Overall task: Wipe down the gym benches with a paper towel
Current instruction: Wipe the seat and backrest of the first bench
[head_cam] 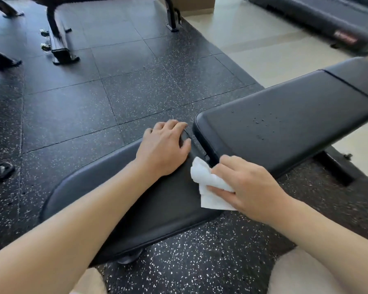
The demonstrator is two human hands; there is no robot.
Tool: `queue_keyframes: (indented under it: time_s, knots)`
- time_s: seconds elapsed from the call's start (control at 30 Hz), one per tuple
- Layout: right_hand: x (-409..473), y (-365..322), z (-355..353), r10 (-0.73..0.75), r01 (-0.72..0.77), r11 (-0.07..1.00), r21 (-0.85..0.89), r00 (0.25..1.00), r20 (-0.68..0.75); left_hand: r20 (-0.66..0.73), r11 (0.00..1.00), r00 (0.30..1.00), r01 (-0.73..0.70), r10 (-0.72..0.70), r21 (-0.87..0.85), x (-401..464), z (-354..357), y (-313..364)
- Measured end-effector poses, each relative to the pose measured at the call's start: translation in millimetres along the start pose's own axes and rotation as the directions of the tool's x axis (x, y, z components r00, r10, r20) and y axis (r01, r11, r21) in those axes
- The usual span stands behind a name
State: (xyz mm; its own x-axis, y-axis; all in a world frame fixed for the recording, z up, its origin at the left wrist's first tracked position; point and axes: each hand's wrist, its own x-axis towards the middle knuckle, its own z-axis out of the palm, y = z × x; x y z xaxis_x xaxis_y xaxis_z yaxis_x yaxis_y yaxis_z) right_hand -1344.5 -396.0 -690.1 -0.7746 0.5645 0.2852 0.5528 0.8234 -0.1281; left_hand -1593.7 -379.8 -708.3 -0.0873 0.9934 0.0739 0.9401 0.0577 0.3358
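Both my forearms are bare right up to the frame's edge, no sleeves showing. My left hand and right hand wear nothing: no rings, watch or gloves. Pale, cream-coloured fabric covers my knees.

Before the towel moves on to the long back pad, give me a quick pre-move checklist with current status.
1. Paper towel gripped by right hand: ok.
2. Left hand bracing seat pad at its far edge: ok.
3. Back pad unobstructed: ok.
4. Droplets on back pad wiped: not ok, still there.
5. Gap between pads wiped: cannot tell.
6. Towel still clean enough: cannot tell, underside hidden.
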Motion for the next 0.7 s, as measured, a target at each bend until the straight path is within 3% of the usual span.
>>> queue_keyframes:
  time_s: [0.1,0.23,0.43,0.53,0.7]
  knots:
    - [-9,50,-17,0.146,-0.149,0.988,-0.044,0.986,-0.076,-0.053,0.999,0.998,0.034,-0.035,-0.026,12,8,0]
    - [18,78,-5,0.199,-0.205,0.973,-0.111,0.978,-0.060,-0.067,0.999,0.997,0.032,-0.033,-0.026,12,10,-1]
    - [137,111,25,0.265,-0.266,0.964,-0.022,0.963,-0.058,-0.079,0.997,0.995,0.063,-0.066,-0.037,14,7,3]
    - [181,118,36,0.339,-0.336,0.937,-0.093,0.941,0.020,-0.066,0.997,0.995,0.068,-0.070,-0.030,13,8,4]
    - [127,83,28,0.303,-0.306,0.951,-0.041,0.950,-0.075,-0.066,0.998,0.996,0.057,-0.060,-0.041,11,7,4]
